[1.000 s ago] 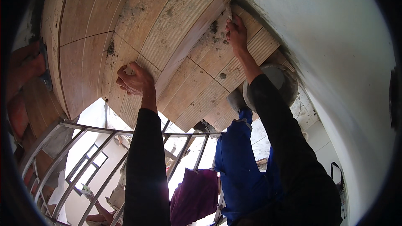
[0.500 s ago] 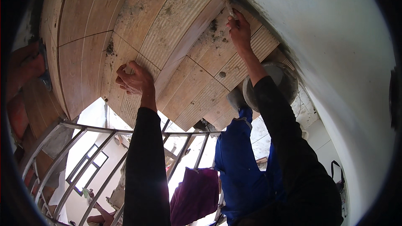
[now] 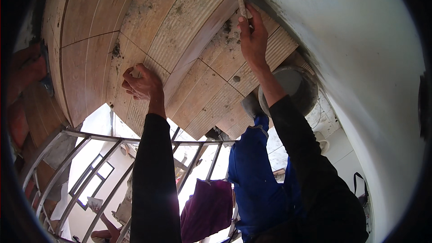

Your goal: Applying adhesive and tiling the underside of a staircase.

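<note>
My right hand (image 3: 254, 40) grips a thin, pale, mortar-caked stick-like tool (image 3: 242, 2). Its tip reaches the corner where the wood-look stair riser (image 3: 216, 29) meets the wall. Over the ribbed edge of the upper tiled step (image 3: 148, 22) hovers my left hand (image 3: 143, 83), fingers curled in; what they hold, if anything, is hidden. Below my right hand lies the lower tiled step (image 3: 198, 90), dusted with grey mortar crumbs and one small round lump (image 3: 236, 78). A grey round bucket (image 3: 297, 90) stands beside my right forearm, partly covered by it.
A pale wall (image 3: 351, 49) curves along the right. The metal railing (image 3: 144, 141) crosses below my left arm, with a purple cloth (image 3: 207, 209) hanging on it. My blue-trousered leg (image 3: 252, 162) and dark boot (image 3: 253, 105) rest near the bucket. Another person's arm (image 3: 108, 225) shows at lower left, beyond the railing.
My right hand and the stick-like tool have moved slightly up and left along the riser's corner. My left hand stays curled in nearly the same place. The person beyond the railing has shifted an arm.
</note>
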Available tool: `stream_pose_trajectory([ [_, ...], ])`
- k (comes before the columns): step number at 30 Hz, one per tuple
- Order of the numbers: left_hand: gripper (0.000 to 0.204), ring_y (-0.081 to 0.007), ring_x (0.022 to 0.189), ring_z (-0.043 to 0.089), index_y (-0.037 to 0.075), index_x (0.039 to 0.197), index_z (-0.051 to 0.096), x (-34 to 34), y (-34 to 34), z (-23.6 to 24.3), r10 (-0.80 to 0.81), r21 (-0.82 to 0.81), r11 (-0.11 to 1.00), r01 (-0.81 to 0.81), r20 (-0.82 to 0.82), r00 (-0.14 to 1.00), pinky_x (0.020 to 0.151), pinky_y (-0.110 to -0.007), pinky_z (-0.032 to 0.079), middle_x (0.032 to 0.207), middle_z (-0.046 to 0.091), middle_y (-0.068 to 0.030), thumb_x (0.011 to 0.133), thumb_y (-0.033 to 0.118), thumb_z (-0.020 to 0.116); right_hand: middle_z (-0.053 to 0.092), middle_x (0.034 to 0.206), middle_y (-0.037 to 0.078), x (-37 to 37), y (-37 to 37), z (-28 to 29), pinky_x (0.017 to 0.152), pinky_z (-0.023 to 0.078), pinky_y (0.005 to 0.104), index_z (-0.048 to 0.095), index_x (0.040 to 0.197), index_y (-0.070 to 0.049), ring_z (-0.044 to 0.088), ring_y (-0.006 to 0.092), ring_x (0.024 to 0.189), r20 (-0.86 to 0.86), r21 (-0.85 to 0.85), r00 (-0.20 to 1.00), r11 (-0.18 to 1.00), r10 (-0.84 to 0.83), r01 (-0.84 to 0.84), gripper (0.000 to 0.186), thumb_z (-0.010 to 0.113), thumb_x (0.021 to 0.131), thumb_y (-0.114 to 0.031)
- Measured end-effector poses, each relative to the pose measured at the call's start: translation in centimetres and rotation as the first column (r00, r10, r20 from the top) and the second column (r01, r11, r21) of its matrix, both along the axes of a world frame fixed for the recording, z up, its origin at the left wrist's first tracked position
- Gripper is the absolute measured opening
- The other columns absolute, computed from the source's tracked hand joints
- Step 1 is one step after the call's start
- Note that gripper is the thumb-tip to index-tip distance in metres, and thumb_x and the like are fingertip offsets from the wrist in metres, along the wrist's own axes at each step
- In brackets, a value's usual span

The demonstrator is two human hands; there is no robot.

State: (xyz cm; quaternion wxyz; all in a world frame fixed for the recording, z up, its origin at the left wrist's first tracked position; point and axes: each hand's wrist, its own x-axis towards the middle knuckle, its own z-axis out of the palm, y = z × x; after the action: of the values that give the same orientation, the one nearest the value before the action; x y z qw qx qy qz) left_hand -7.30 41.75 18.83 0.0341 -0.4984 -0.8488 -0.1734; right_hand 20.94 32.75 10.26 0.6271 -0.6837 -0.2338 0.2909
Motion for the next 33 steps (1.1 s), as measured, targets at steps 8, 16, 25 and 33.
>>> stream_pose_trajectory([
  [8,0.054,-0.0335,0.119,0.051,0.019,0.123,0.063,-0.3,0.0,-0.1,-0.001,0.009,1.0,0.001,-0.016,1.0,0.097,-0.057,0.037,0.129,0.054,-0.0143,0.09,0.06,0.056,0.068,0.081,0.006,-0.8,-0.6,-1.7,0.069,0.053,0.0337,0.058,0.146,-0.008,0.064,0.0154,0.071,-0.024,-0.069,0.998,0.996,0.059,-0.061,0.042,0.061,0.107,-0.025],
  [16,0.051,-0.0327,0.117,0.05,0.018,0.12,0.06,0.5,-0.2,-0.8,-0.016,-0.005,1.0,0.016,-0.001,1.0,0.095,-0.054,0.036,0.125,0.052,-0.013,0.09,0.058,0.058,0.066,0.078,0.007,0.3,-1.0,-6.9,0.061,0.053,0.0353,0.06,0.137,-0.005,0.063,0.0173,0.065,-0.295,-0.267,0.955,0.962,-0.024,-0.058,0.033,0.057,0.108,-0.022],
  [25,0.049,-0.0326,0.118,0.05,0.018,0.12,0.06,-0.1,0.0,-0.4,-0.007,0.002,1.0,0.007,-0.018,1.0,0.096,-0.054,0.036,0.124,0.052,-0.012,0.09,0.056,0.059,0.064,0.083,0.01,5.4,3.2,-4.2,0.053,0.056,0.0341,0.06,0.102,-0.003,0.064,0.0193,0.063,-0.676,-0.21,0.735,0.944,0.048,-0.255,0.021,0.059,0.107,-0.023],
  [33,0.048,-0.0339,0.118,0.051,0.018,0.121,0.059,0.3,-0.1,-0.7,-0.008,-0.004,1.0,0.008,-0.028,1.0,0.097,-0.056,0.037,0.126,0.052,-0.012,0.091,0.056,0.061,0.063,0.076,0.007,7.5,3.4,-5.1,0.046,0.044,0.0293,0.056,0.089,-0.006,0.056,0.0132,0.058,-0.633,-0.235,0.758,0.894,0.158,-0.382,0.018,0.057,0.104,-0.016],
])
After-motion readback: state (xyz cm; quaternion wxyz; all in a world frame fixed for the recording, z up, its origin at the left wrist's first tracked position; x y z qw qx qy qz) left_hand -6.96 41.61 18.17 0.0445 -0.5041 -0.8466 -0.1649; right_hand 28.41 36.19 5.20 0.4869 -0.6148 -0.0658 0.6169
